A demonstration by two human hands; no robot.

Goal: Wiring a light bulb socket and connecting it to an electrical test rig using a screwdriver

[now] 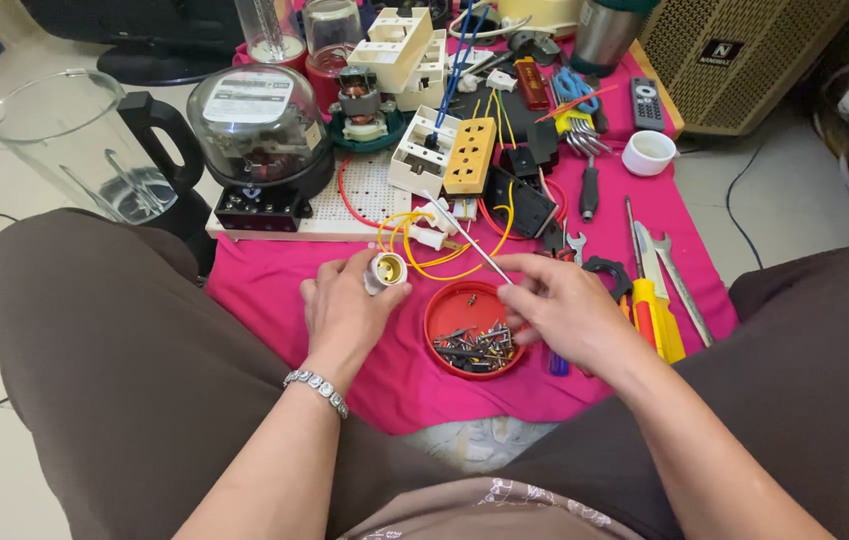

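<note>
The left hand [344,310] is closed around a white lamp socket [385,271] with its brass mouth facing up, while the right hand [569,310] pinches a thin screwdriver [469,245] whose shaft slants up-left, above the red lid of screws [471,330] between both hands.

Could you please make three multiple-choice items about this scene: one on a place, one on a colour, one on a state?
1. Where is the red lid of screws?
A. between the hands
B. on the floor
C. on the meter

2. What colour is the cloth?
A. green
B. pink
C. white

3. How is the lamp socket held?
A. lying loose
B. hanging by wire
C. gripped by the left hand

Answers:
1. A, it lies between the left hand and the right hand.
2. B, the cloth is bright pink.
3. C, fingers wrap it.
</note>
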